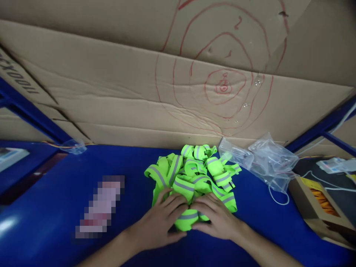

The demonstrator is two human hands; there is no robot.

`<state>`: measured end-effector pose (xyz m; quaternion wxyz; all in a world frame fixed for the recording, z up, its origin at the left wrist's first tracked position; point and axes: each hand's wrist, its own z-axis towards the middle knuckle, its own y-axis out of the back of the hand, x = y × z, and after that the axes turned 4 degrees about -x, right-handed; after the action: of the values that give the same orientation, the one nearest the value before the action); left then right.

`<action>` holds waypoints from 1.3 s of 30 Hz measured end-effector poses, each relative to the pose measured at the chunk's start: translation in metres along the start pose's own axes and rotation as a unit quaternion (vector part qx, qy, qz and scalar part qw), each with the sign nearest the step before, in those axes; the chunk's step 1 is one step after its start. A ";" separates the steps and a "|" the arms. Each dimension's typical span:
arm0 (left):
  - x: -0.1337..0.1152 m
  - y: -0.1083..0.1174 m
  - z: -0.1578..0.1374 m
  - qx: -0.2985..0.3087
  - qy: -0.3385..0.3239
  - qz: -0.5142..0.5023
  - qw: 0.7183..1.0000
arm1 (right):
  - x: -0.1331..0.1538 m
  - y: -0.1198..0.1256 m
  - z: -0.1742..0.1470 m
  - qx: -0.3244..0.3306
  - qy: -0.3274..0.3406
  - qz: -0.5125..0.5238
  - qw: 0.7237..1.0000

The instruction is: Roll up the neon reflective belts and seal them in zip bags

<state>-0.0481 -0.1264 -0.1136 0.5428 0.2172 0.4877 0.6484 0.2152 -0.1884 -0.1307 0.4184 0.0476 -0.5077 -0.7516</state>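
Note:
A loose heap of neon-green reflective straps (pixel 194 168) with grey stripes lies on the blue table (pixel 133 163). At its near edge, a folded or rolled reflective strap (pixel 187 219) sits between my two hands. My left hand (pixel 162 218) curls around it from the left, thumb below and fingers above. From the right, my right hand (pixel 218 217) closes on the same strap with bent fingers. The fingertips of both hands nearly meet over the strap, and some are hidden among the green folds.
Clear plastic bags (pixel 269 159) lie behind and right of the heap. An open cardboard box (pixel 322 207) stands at the right edge. A blurred-out pinkish item (pixel 100 207) is on the left. Cardboard with red target rings (pixel 222 87) walls the back.

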 end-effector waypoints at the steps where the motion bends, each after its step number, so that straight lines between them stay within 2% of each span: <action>1: -0.001 -0.003 -0.001 -0.017 0.008 -0.009 1.000 | -0.001 0.001 0.000 -0.012 -0.004 0.001 1.000; 5: -0.004 -0.008 -0.003 -0.062 0.026 -0.035 0.997 | -0.003 0.002 -0.002 -0.029 -0.009 0.001 1.000; 12: -0.006 -0.005 -0.002 -0.081 0.082 -0.131 0.985 | -0.001 0.001 0.002 -0.018 -0.002 -0.035 0.999; 17: -0.004 -0.007 -0.002 -0.093 0.066 -0.147 0.982 | 0.003 0.000 0.005 -0.040 -0.013 -0.040 0.998; 19: -0.003 -0.007 -0.001 -0.079 0.059 -0.126 0.987 | 0.002 0.000 0.004 -0.030 -0.022 -0.034 0.999; 22: -0.004 -0.007 -0.002 -0.015 0.019 -0.034 0.999 | 0.000 -0.001 0.002 -0.008 -0.023 -0.032 0.999; 25: -0.008 -0.011 -0.004 0.036 0.001 0.040 0.999 | -0.004 -0.001 0.000 0.012 -0.022 -0.028 0.999; 31: -0.011 -0.016 -0.006 0.028 0.059 -0.028 0.997 | -0.007 0.002 0.002 0.053 -0.028 -0.037 0.998; 39: -0.008 -0.015 -0.005 0.010 0.051 -0.061 0.997 | -0.008 0.001 0.001 0.077 -0.048 -0.037 0.995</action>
<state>-0.0427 -0.1365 -0.1267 0.5538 0.1590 0.5335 0.6192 0.2211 -0.1826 -0.1322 0.3610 0.0624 -0.5815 -0.7264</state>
